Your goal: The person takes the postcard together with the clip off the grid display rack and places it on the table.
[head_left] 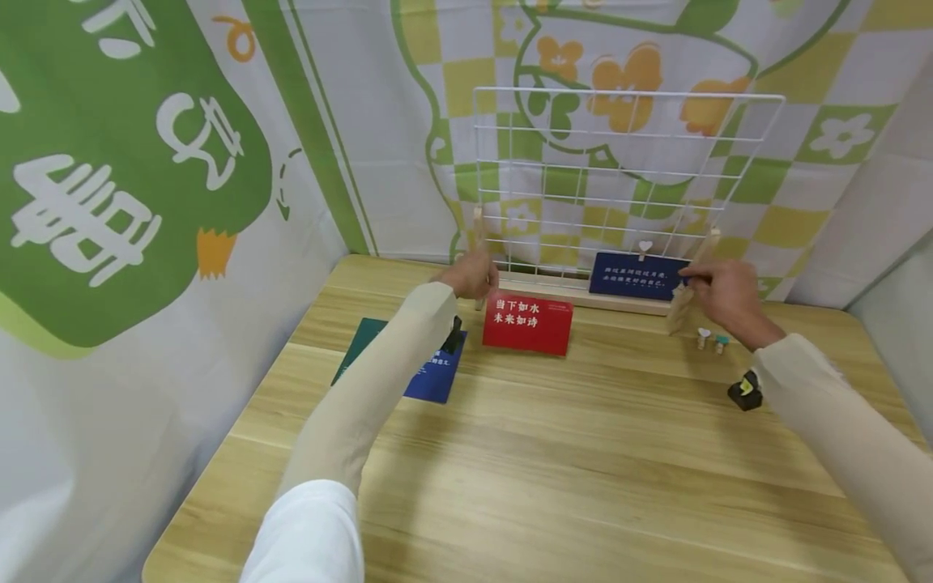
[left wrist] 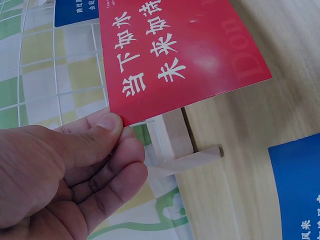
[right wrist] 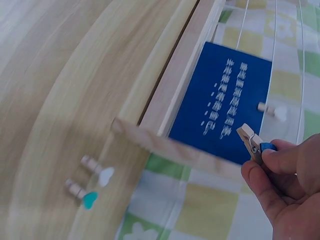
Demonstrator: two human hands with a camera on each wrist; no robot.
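Note:
My left hand (head_left: 472, 275) pinches one corner of a red card (head_left: 528, 324) with white lettering, between thumb and fingers. The card hangs before the lower left part of a white wire grid (head_left: 583, 174) set in a wooden base. My right hand (head_left: 729, 295) holds a small wooden clothespin (right wrist: 251, 141) with a blue top between thumb and fingertips, beside the grid's right wooden foot (right wrist: 175, 150). A navy card (head_left: 627, 276) is fixed low on the grid by a clothespin with a white heart (head_left: 645, 249).
Two small clothespins, one with a white heart (right wrist: 105, 176) and one with a teal heart (right wrist: 90, 200), lie on the wooden table (head_left: 583, 478) at the right. A blue card (head_left: 437, 376) and a green card (head_left: 368, 336) lie under my left forearm. A patterned cloth (head_left: 860, 57) hangs behind the grid.

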